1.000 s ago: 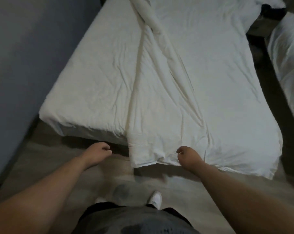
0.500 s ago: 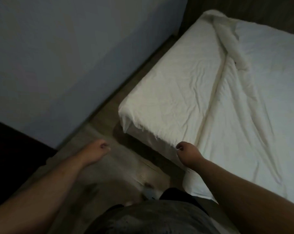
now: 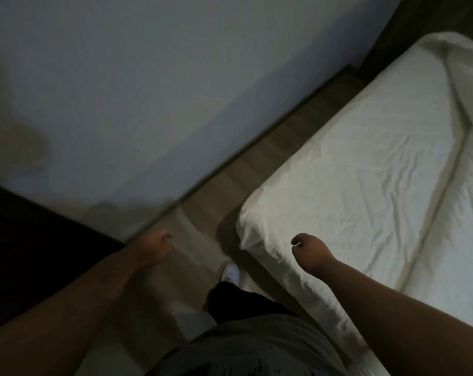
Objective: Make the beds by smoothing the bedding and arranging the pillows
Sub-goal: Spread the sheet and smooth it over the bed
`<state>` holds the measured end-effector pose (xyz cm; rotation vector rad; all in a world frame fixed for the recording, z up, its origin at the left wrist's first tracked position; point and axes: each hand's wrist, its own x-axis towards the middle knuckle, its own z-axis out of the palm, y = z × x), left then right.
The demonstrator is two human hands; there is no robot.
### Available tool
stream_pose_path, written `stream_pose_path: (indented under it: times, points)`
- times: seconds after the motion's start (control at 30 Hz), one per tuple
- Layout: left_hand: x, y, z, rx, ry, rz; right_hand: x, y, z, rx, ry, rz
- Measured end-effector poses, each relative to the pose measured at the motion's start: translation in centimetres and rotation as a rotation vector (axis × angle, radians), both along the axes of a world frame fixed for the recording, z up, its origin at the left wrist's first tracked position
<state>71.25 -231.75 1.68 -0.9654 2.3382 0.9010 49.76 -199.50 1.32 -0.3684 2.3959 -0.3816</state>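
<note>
Head view: left hand [image 3: 154,246] over the floor [image 3: 257,172], right hand [image 3: 311,253] above the bed's [image 3: 365,164] near corner, both loosely curled and empty, as I'm probably rounding toward the wall [image 3: 148,104].

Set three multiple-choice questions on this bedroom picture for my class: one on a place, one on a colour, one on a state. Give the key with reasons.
1. Where is the left hand?
A on a pillow
B over the floor
C in a pocket

2. What colour is the shoe?
A white
B red
C black

3. How does the sheet lie?
A balled up
B hidden under pillows
C spread flat but creased

Key:
1 B, because only floor shows beneath the hand.
2 A, because the shoe stands out pale white against the floor.
3 C, because wrinkles run across the flat sheet.
</note>
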Motion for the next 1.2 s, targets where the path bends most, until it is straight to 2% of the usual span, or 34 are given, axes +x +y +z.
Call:
stream_pose_path:
  times: [0.33,0.47,0.7,0.93,1.2]
  points:
    - [-13.5,-9.8,4.6,-0.004,-0.079,-0.085,-10.5,-8.3,0.2,0.051,-0.050,-0.030]
    - [-18.2,-14.4,4.1,0.048,-0.041,-0.136,-13.5,-10.9,0.0,0.042,-0.062,-0.114]
    - [-30.8,-19.1,2.1,0.078,-0.043,-0.366,-17.8,-16.0,-1.0,0.054,-0.082,-0.365]
    - [-42.8,-20.0,0.5,0.067,-0.118,-0.657,-19.8,-19.6,-0.6,-0.033,-0.110,-0.608]
    - [-58.3,-17.7,0.2,0.031,-0.126,-0.880,-26.5,-16.6,-2.1,-0.033,-0.137,-0.848]
